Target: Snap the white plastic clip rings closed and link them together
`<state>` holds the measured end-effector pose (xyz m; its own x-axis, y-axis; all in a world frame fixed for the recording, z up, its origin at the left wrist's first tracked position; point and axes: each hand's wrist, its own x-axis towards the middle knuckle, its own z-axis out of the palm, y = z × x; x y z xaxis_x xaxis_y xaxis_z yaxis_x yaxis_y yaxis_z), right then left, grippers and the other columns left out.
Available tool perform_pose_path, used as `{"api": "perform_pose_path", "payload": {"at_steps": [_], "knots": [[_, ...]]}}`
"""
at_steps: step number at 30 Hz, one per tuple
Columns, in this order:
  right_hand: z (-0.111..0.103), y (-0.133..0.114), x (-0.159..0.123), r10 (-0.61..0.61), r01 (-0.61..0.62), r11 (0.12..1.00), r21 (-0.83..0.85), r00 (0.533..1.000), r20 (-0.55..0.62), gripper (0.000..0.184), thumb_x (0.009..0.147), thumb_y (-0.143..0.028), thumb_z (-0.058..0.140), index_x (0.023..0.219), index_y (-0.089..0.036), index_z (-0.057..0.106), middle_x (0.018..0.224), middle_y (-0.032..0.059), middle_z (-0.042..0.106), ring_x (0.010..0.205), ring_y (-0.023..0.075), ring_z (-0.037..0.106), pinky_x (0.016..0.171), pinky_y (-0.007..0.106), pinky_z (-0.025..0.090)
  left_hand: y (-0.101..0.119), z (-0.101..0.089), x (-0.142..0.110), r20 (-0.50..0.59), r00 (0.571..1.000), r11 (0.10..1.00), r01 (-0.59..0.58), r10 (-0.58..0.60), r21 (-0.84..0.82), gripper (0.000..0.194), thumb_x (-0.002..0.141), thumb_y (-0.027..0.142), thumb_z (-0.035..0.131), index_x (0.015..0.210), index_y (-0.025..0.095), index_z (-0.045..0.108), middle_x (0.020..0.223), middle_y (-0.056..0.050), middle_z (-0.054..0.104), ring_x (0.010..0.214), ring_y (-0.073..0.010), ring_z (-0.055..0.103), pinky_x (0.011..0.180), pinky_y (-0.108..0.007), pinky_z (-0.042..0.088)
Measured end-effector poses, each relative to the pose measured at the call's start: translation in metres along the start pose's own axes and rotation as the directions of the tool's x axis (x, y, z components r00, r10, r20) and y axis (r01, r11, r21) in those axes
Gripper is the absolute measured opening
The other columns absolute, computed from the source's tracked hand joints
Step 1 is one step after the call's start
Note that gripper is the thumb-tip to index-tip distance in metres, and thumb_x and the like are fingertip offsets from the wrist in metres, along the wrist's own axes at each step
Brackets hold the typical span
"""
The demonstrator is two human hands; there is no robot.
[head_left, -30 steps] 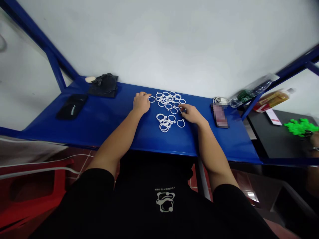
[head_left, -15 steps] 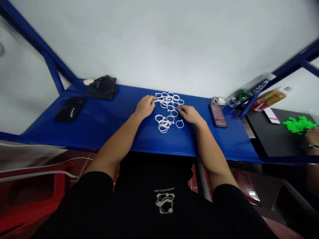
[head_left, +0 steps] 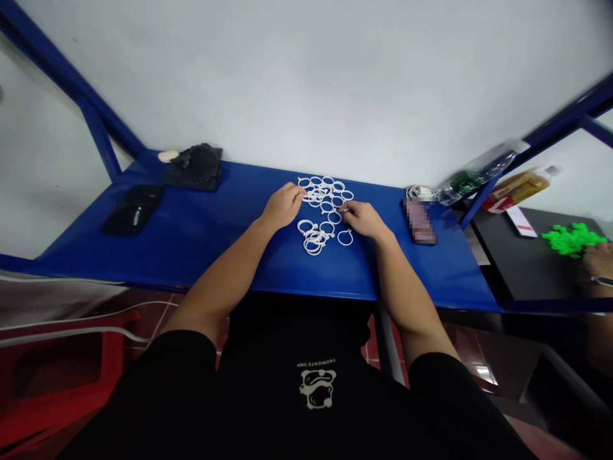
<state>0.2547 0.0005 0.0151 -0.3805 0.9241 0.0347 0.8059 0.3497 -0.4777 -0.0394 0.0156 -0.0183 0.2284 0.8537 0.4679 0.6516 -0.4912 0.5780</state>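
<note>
White plastic rings with small tabs (head_left: 327, 207) lie in a loose cluster on the blue table, several of them overlapping. My left hand (head_left: 283, 206) reaches in from the left, its thumb and fingers pinched on the edge of a white ring at the cluster's upper left. On the opposite side, my right hand (head_left: 363, 219) has its fingers curled together beside the rings; what lies between the fingertips is hidden. A separate white ring (head_left: 345, 237) rests just below that hand. Closer to me, more rings form a small heap (head_left: 314, 243).
A dark phone (head_left: 133, 211) and a black plastic bag (head_left: 195, 169) lie on the left. Toward the right are another phone (head_left: 419, 221), a coiled white cable (head_left: 421, 193) and a bottle (head_left: 472, 180). Another person's hand (head_left: 599, 260) touches green pieces (head_left: 571, 239) on a black surface.
My left hand has shifted slightly right, toward the rings. The white piece that stuck out from its fingertips now sits against the cluster. My right hand has barely moved.
</note>
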Motion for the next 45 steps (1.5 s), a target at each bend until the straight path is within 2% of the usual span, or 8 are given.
{"api": "perform_pose_path", "payload": {"at_steps": [7,14,20,24,33,39,42,45], "knots": [[0.002,-0.001,0.001,0.0,0.0,0.999,-0.034,1.0,0.0,0.028,0.091,-0.019,0.056,0.108,-0.02,0.078,0.099,0.0059,0.082,0.083,0.0215,0.069,0.079,0.03,0.048,0.004,0.001,-0.002,0.088,0.995,0.999,-0.046,0.047,-0.023,0.02,0.095,0.02,0.066,0.112,0.022,0.078,0.112,-0.006,0.073,0.084,-0.0172,0.067,0.087,-0.035,0.059],[0.001,-0.002,0.002,0.011,-0.011,1.0,-0.006,1.0,-0.005,0.03,0.098,-0.023,0.052,0.111,-0.019,0.078,0.096,0.0065,0.082,0.084,0.0222,0.071,0.079,0.031,0.049,0.008,0.001,-0.001,-0.114,0.993,0.998,-0.031,0.025,-0.052,0.008,0.097,0.019,0.066,0.1,0.021,0.074,0.122,-0.009,0.071,0.076,-0.0134,0.063,0.082,-0.034,0.059],[0.001,-0.003,0.002,0.01,-0.01,1.0,0.001,1.0,-0.021,0.03,0.095,-0.023,0.052,0.104,-0.02,0.081,0.091,0.0055,0.082,0.082,0.0221,0.071,0.078,0.031,0.049,0.006,0.003,-0.004,-0.123,0.992,1.0,-0.01,0.007,-0.027,0.013,0.097,0.022,0.068,0.107,0.022,0.075,0.078,-0.001,0.07,0.066,-0.0152,0.061,0.076,-0.034,0.056],[0.0,-0.003,0.002,0.006,-0.003,0.999,0.039,0.997,-0.077,0.031,0.092,-0.024,0.05,0.09,-0.02,0.08,0.085,0.0048,0.08,0.079,0.0222,0.071,0.077,0.032,0.049,0.006,0.006,-0.005,-0.119,0.993,0.998,0.009,-0.016,-0.06,0.027,0.099,0.029,0.069,0.125,0.021,0.074,0.084,-0.002,0.076,0.064,-0.013,0.063,0.072,-0.031,0.055],[0.003,-0.003,0.006,0.055,-0.015,0.984,0.177,0.974,-0.221,0.033,0.085,-0.019,0.043,0.073,-0.021,0.073,0.079,0.0051,0.076,0.08,0.0233,0.071,0.083,0.032,0.053,-0.001,0.007,-0.001,-0.12,0.992,0.998,0.021,-0.027,-0.056,0.021,0.1,0.041,0.073,0.104,0.023,0.083,0.085,-0.005,0.078,0.07,-0.0159,0.066,0.072,-0.032,0.055],[-0.002,-0.013,-0.005,-0.001,0.057,0.981,0.183,0.956,-0.294,0.038,0.085,-0.015,0.042,0.105,-0.019,0.075,0.094,0.007,0.08,0.084,0.0226,0.07,0.084,0.033,0.054,0.01,0.001,-0.004,-0.147,0.989,0.999,-0.035,0.031,-0.027,0.029,0.106,0.027,0.059,0.124,0.022,0.081,0.102,-0.007,0.078,0.075,-0.0158,0.067,0.079,-0.033,0.057],[0.0,-0.023,-0.01,-0.045,0.087,0.975,0.206,0.978,-0.202,0.045,0.084,-0.015,0.046,0.121,-0.019,0.071,0.101,0.0067,0.082,0.083,0.0211,0.07,0.079,0.031,0.053,0.013,0.0,-0.004,-0.113,0.993,0.999,-0.023,0.018,-0.046,0.029,0.104,0.022,0.058,0.12,0.022,0.082,0.105,-0.007,0.078,0.074,-0.0151,0.066,0.08,-0.032,0.057],[0.007,-0.031,-0.011,-0.153,0.167,0.969,0.182,0.984,-0.086,0.036,0.083,-0.017,0.051,0.109,-0.02,0.075,0.099,0.0056,0.082,0.079,0.0194,0.069,0.077,0.031,0.052,0.012,0.0,-0.004,-0.083,0.996,0.998,-0.015,0.01,-0.056,0.03,0.102,0.02,0.058,0.121,0.021,0.082,0.107,-0.006,0.078,0.073,-0.0148,0.065,0.08,-0.033,0.056]]}}
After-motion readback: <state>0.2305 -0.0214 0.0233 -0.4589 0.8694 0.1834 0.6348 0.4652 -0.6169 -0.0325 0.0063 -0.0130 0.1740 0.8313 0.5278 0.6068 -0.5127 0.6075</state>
